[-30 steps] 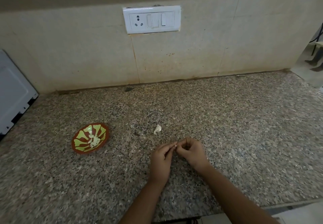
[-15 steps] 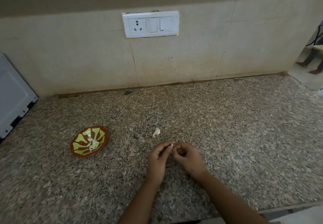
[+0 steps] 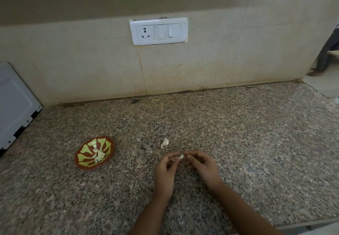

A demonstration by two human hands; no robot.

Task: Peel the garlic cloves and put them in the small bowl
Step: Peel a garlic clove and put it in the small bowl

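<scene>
A small pale garlic clove [image 3: 180, 156] sits between the fingertips of both hands, low over the granite counter. My left hand [image 3: 165, 171] pinches it from the left and my right hand [image 3: 202, 167] pinches it from the right, fingers curled. Another unpeeled clove [image 3: 164, 142] lies on the counter just beyond the hands. To the left stands the small red-and-green bowl [image 3: 86, 165], with several pale garlic pieces [image 3: 99, 155] inside.
The granite counter [image 3: 238, 143] runs back to a tiled wall with a white socket and switch plate [image 3: 158, 31]. A grey appliance [image 3: 14, 106] stands at the far left. The counter's front edge [image 3: 302, 224] is at lower right. A person's leg shows at far right.
The hands parted slightly half a second ago and have come together again on the clove. The camera has tilted, so the counter and bowl sit lower in view.
</scene>
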